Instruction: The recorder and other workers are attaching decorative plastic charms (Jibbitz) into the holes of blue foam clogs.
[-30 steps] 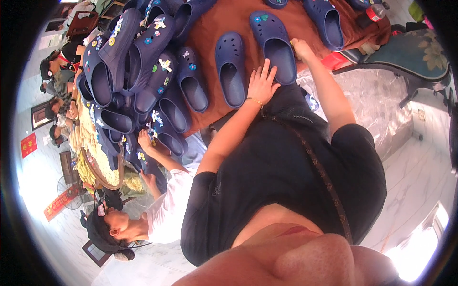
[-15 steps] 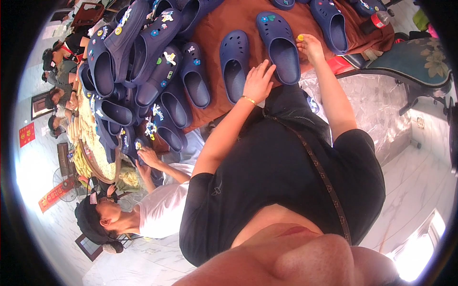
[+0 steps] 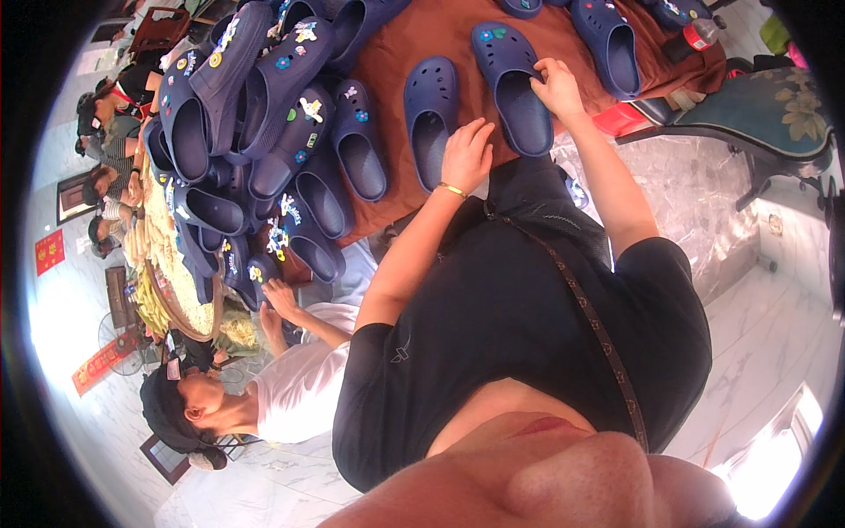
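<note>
My right hand [image 3: 556,90] has its fingertips bent together in a pinch against the right side of a navy blue foam clog [image 3: 526,114]. The small yellow shoe charm seen in these fingers earlier is hidden now. Blue and green charms sit near this clog's toe. My left hand [image 3: 466,158], fingers stretched out, holds nothing and rests between that clog and the heel of a plain navy clog [image 3: 431,106]. Both clogs stand toe away from me on a brown cloth [image 3: 392,97].
Many decorated clogs [image 3: 290,141] are heaped at left. Another clog [image 3: 609,53] and a dark drink bottle [image 3: 700,40] are at right, near a floral-backed chair [image 3: 766,114]. A co-worker in white [image 3: 295,392] handles a clog at left. Other people sit farther off.
My right hand has moved left from beside the clog onto its upper, and the yellow charm has gone from sight. The left hand has drawn back slightly toward me, off the decorated clog's edge.
</note>
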A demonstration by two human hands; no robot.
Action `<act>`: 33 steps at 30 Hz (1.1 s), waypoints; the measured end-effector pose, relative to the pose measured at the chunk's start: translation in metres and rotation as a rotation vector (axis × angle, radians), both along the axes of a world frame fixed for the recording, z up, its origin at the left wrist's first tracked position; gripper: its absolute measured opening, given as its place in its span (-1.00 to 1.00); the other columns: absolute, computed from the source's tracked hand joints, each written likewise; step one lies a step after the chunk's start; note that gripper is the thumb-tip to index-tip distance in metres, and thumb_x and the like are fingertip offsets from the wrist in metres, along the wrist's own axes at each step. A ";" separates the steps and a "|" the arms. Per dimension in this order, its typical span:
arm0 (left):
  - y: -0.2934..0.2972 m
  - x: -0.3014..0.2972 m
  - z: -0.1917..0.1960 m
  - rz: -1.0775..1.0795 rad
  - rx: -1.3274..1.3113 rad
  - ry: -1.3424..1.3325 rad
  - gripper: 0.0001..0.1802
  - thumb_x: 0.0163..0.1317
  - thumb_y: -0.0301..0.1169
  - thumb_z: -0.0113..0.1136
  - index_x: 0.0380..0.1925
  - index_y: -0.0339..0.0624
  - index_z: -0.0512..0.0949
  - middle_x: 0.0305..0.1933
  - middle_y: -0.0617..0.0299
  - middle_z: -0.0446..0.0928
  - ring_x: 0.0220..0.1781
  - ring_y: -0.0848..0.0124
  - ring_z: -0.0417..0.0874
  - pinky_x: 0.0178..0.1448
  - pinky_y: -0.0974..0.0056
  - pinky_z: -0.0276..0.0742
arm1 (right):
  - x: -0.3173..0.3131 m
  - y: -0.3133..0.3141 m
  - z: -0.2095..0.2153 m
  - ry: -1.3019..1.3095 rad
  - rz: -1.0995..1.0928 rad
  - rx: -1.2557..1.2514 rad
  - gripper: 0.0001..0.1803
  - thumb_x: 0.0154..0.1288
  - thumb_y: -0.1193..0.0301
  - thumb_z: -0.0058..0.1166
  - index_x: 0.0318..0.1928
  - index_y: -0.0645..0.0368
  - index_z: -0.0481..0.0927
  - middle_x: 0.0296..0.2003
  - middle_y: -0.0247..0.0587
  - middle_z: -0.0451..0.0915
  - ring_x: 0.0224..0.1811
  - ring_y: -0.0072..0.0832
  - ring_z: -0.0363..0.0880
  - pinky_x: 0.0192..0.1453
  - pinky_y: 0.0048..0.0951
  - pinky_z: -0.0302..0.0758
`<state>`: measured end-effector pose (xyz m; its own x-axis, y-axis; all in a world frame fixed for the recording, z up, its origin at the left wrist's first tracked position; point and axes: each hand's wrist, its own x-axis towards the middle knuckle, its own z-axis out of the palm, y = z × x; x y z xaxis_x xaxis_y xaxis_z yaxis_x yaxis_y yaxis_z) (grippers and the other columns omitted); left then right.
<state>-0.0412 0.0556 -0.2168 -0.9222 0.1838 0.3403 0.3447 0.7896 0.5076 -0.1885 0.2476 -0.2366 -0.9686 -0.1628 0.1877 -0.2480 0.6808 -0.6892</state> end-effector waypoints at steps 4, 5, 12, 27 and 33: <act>-0.001 0.001 -0.004 0.004 0.000 0.009 -0.60 -0.02 -0.50 0.10 -0.08 -0.20 0.43 -0.01 0.06 0.41 -0.01 0.11 0.42 0.06 0.14 0.34 | 0.004 -0.008 -0.010 0.067 -0.071 -0.024 -0.69 -0.08 0.48 0.14 -0.24 0.20 0.45 -0.30 -0.06 0.48 -0.29 -0.18 0.52 -0.16 -0.25 0.46; -0.002 0.000 -0.004 0.005 0.001 0.007 -0.60 -0.02 -0.50 0.10 -0.08 -0.20 0.43 -0.01 0.06 0.41 -0.01 0.11 0.42 0.06 0.14 0.34 | 0.005 -0.009 -0.014 0.089 -0.093 -0.032 -0.70 -0.08 0.49 0.13 -0.25 0.19 0.45 -0.31 -0.06 0.48 -0.30 -0.18 0.52 -0.16 -0.24 0.46; -0.008 0.001 -0.013 -0.001 0.016 0.054 -0.64 -0.04 -0.52 0.09 -0.14 -0.20 0.46 -0.05 0.07 0.43 -0.06 0.12 0.45 0.01 0.14 0.36 | 0.007 -0.016 -0.023 0.113 -0.204 -0.044 -0.72 -0.08 0.49 0.11 -0.26 0.16 0.45 -0.32 -0.09 0.47 -0.30 -0.17 0.51 -0.19 -0.23 0.46; -0.010 0.001 -0.018 -0.028 0.022 0.113 -0.70 -0.09 -0.54 0.09 -0.25 -0.21 0.49 -0.12 0.07 0.46 -0.13 0.14 0.48 -0.05 0.13 0.39 | 0.011 -0.019 -0.022 0.124 -0.207 0.003 -0.75 -0.06 0.49 0.05 -0.27 0.04 0.46 -0.28 -0.18 0.45 -0.30 -0.21 0.52 -0.21 -0.20 0.47; -0.010 0.003 -0.018 -0.029 0.026 0.113 -0.71 -0.07 -0.54 0.09 -0.25 -0.21 0.50 -0.12 0.08 0.46 -0.13 0.14 0.48 -0.05 0.15 0.39 | 0.011 -0.018 -0.022 0.120 -0.224 -0.023 -0.70 -0.06 0.45 0.08 -0.23 0.03 0.43 -0.31 -0.20 0.45 -0.30 -0.23 0.52 -0.23 -0.21 0.48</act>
